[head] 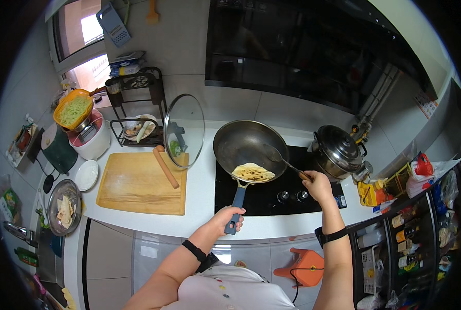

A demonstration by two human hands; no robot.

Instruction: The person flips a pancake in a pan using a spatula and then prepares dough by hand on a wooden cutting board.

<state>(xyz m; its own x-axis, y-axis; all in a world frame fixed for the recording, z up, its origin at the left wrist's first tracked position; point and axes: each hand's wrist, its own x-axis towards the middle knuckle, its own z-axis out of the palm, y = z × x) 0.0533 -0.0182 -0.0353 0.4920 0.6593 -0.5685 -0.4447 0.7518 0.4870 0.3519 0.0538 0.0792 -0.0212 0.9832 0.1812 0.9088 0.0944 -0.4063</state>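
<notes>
My left hand (230, 221) is closed around the blue-grey handle of a dark wok (249, 133), which is tilted over the left part of the black cooktop (253, 199). A folded, browned flatbread (253, 173) lies inside the wok near the handle side. My right hand (317, 186) grips the wooden handle of a metal spatula (273, 153); its blade is inside the wok, to the upper right of the flatbread and apart from it. Left of the cooktop, a wooden rolling pin (166, 169) rests on a wooden cutting board (137, 186). A glass lid (184, 131) stands upright behind the board.
A lidded steel pot (337, 151) stands on the cooktop's right side. At the left are a metal bowl of flatbreads (65, 209), a white plate (86, 175) and a yellow basket of shredded vegetable (73, 109). An orange stool (303, 267) stands below the counter.
</notes>
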